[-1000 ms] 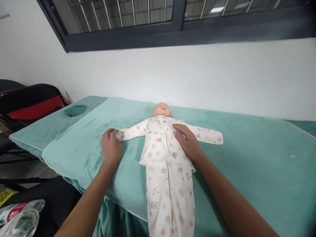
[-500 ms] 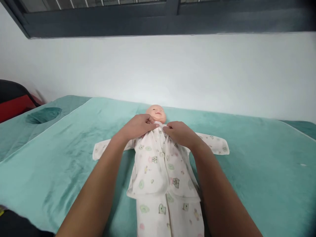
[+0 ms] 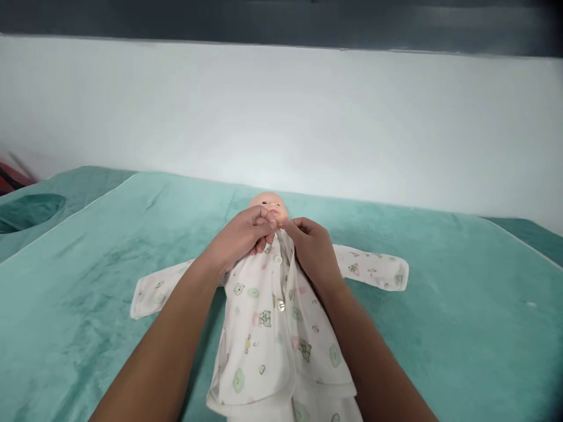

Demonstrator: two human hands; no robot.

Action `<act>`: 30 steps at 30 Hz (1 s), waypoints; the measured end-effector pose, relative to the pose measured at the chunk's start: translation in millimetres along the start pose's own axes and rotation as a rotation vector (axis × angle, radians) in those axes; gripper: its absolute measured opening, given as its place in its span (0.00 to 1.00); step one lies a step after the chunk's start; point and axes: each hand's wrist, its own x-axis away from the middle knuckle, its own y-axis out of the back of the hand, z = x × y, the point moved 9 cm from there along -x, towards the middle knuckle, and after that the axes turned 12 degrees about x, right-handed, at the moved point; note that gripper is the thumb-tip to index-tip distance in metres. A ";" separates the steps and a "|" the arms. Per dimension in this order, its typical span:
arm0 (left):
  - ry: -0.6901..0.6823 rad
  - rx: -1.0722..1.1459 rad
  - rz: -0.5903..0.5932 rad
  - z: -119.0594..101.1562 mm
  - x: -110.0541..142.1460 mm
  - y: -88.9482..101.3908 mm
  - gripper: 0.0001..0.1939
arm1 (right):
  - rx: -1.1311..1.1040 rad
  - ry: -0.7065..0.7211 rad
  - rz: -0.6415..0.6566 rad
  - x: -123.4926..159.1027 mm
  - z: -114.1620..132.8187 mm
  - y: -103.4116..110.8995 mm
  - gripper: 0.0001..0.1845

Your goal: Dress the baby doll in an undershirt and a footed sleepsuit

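Observation:
A baby doll (image 3: 267, 199) lies on its back, wearing a white jacket (image 3: 264, 346) printed with bears and green shapes, its sleeves spread wide. White trousers (image 3: 314, 407) of a similar print show below the hem. At the collar, my left hand (image 3: 246, 234) pinches the jacket's neck edge, thumb against fingers. My right hand (image 3: 310, 240) pinches the opposite collar edge close beside it. The fingers hide the collar itself and part of the doll's chin. Down the jacket front, buttons (image 3: 281, 305) are visible along the opening edge.
A teal cover (image 3: 461, 316) lies under the doll, with a round hole (image 3: 33, 211) at the far left. Behind stands a white wall (image 3: 281, 117) below a dark window frame (image 3: 281, 20). Something red and black (image 3: 13, 179) sits at the left edge.
Both hands have come closer together at the collar and pulled its edges up. The jacket front is lifted and shifted, showing buttons. The view has tilted down and moved nearer.

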 end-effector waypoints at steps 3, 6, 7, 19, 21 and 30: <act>-0.004 -0.043 -0.054 3.8 1.0 6.1 0.05 | 0.022 -0.024 -0.010 1.6 -1.7 1.9 0.15; -0.009 -0.220 -0.048 -1.3 3.0 8.2 0.13 | 0.042 -0.027 0.021 4.1 0.3 0.8 0.13; -0.009 -0.274 -0.034 -3.1 3.7 7.9 0.16 | 0.045 -0.025 0.035 4.9 1.1 0.4 0.13; 0.025 -0.306 0.002 -1.1 6.4 12.0 0.10 | -0.051 -0.046 0.139 8.7 -4.3 -3.7 0.14; 0.034 -0.164 -0.003 -0.5 6.3 10.7 0.11 | -0.085 -0.060 0.143 9.9 -6.6 -3.8 0.14; 0.002 0.031 -0.112 7.8 5.3 3.5 0.08 | -0.340 -0.134 0.094 14.3 -29.7 -4.0 0.12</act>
